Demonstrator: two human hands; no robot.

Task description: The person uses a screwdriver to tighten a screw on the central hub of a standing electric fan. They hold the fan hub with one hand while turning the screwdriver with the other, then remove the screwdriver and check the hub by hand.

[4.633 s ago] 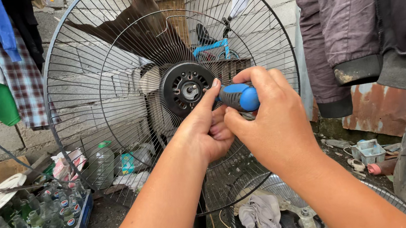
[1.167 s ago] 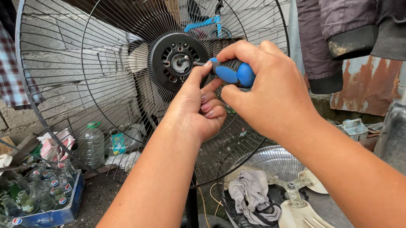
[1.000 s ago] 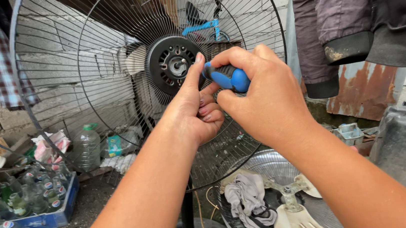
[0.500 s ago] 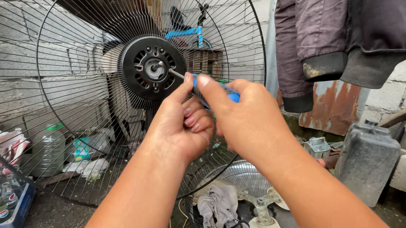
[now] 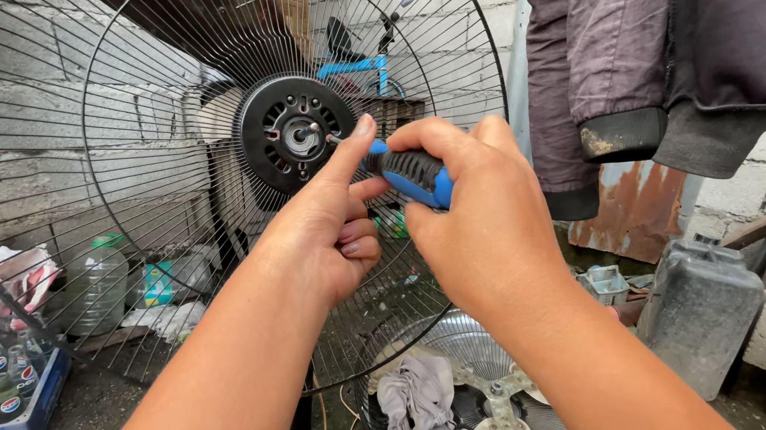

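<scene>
The head view shows the right hand (image 5: 488, 223) clamped around a blue-and-black-handled screwdriver (image 5: 412, 172), while the left hand (image 5: 332, 225) has its forefinger stretched along the shaft, steadying the tip. The tip now sits against the black round motor hub (image 5: 294, 139) of the wire fan guard (image 5: 199, 92), closer in than half a second ago, so the tool looks seated at the centre. Below lies a grey rag (image 5: 421, 396).

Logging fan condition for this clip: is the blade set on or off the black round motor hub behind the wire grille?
Off: black round motor hub shows a bare shaft; no blades behind wire grille.
</scene>
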